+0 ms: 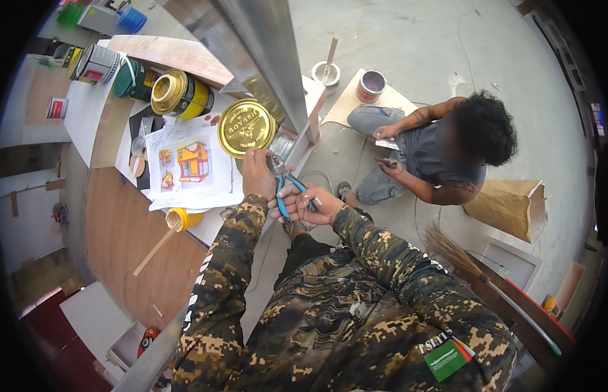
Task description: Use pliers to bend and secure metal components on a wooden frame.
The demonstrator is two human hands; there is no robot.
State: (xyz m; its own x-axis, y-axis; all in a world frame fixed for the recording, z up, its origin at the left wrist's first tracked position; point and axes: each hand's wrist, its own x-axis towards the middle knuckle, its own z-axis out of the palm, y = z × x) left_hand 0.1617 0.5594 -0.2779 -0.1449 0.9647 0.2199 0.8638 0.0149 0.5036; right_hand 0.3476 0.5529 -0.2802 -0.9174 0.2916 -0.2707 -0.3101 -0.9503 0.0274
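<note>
Blue-handled pliers lie in my right hand, which is turned palm up with its fingers curled round the handles. Their metal jaws point away from me, beside the fingers of my left hand. Those fingers are bunched together at the near rim of a round can with a gold lid. Whatever small thing they pinch is hidden. Printed sheets with coloured pictures spread left of the can.
A tall metal bar rises just beyond my hands. Paint cans line the table's far side; a yellow tub with a stick stands nearer. At right a person sits low beside an open can. A broom lies nearer.
</note>
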